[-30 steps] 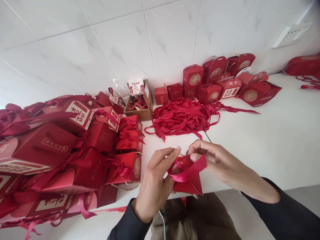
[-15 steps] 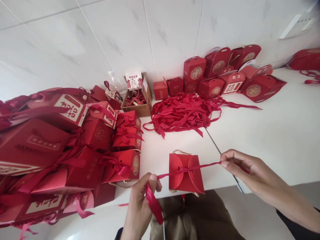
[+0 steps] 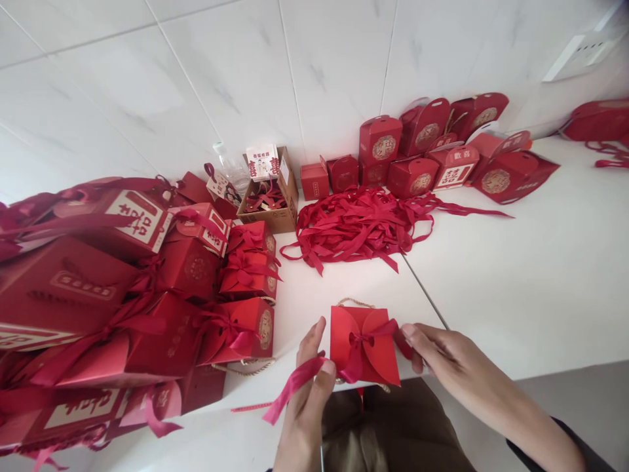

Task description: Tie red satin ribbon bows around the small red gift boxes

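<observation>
- White tiled wall [image 3: 339, 72] behind, white table [image 3: 496, 282] below. Where's the work?
- Red box [image 3: 375, 359], at the table's near edge, between the hands. Ribbon [image 3: 354, 360] crosses its top flaps at two holes, one tail out each side.
- Fingers?
- Left hand [image 3: 309, 402]: thumb pins one tail against the index side, other fingers extended. Right hand [image 3: 445, 351]: thumb and index pinch the other tail, rest curled.
- Failure modes?
- Slip, I'd guess. Tails look slack and smooth, so the crossing could loosen if either pinch gives. Can't tell if it's knotted.
- Pulling harder?
- Uneven pull could skew the box or drag it off the edge; neither hand seems to brace it. Too much could tear the holes, if the card's thin.
- Neighbours?
- Ribbon pile [image 3: 358, 226] lies farther back, well apart. Bowed boxes [image 3: 255, 282] stand left; a wide left swing could knock them.
</observation>
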A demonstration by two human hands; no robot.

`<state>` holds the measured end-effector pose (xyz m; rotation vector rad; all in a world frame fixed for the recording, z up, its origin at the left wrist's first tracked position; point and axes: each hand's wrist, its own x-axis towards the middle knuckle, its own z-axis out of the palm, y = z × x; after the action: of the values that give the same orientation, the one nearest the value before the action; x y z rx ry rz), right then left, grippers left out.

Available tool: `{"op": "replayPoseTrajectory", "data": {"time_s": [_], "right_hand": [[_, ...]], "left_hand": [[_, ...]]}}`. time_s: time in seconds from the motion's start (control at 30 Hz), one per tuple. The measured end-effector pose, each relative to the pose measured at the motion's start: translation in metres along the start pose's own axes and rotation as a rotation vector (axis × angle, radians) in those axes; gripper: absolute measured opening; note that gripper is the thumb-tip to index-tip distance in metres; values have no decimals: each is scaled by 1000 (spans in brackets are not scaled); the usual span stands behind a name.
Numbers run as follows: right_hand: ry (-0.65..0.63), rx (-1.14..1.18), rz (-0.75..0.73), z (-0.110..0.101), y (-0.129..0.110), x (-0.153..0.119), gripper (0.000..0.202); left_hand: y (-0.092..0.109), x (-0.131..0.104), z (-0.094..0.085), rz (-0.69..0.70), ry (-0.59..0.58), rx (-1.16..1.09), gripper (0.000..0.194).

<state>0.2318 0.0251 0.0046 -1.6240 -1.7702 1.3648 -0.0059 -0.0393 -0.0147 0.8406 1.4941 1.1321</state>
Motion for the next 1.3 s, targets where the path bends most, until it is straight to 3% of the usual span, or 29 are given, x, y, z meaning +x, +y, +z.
{"op": "replayPoseTrajectory", "data": {"time_s": [0.13, 0.3, 0.37, 0.53, 0.67, 0.77, 0.93, 1.07, 1.3], "right_hand": [[56, 224, 5, 4, -11, 8, 52], [66, 502, -5, 11, -24, 12, 41], [61, 555, -13, 14, -30, 11, 36], [96, 609, -75, 19, -41, 8, 33], [86, 647, -66, 21, -42, 5, 34], [71, 711, -66, 23, -39, 4, 33], [58, 802, -43, 28, -35, 7, 34], [54, 800, -11, 30, -34, 9, 32], [105, 661, -20, 27, -35, 11, 32]], "left_hand": [[22, -9, 3, 37, 122, 121, 53], [41, -3, 1, -37, -63, -354, 51], [42, -1, 1, -27, -89, -429, 51], [44, -4, 9, 7, -48, -119, 40], [44, -3, 14, 135, 2, 24, 36], [37, 0, 19, 192, -13, -23, 37], [15, 6, 26, 158, 131, -262, 39], [9, 10, 29, 126, 204, -375, 39], [22, 9, 20, 60, 141, -191, 39]]}}
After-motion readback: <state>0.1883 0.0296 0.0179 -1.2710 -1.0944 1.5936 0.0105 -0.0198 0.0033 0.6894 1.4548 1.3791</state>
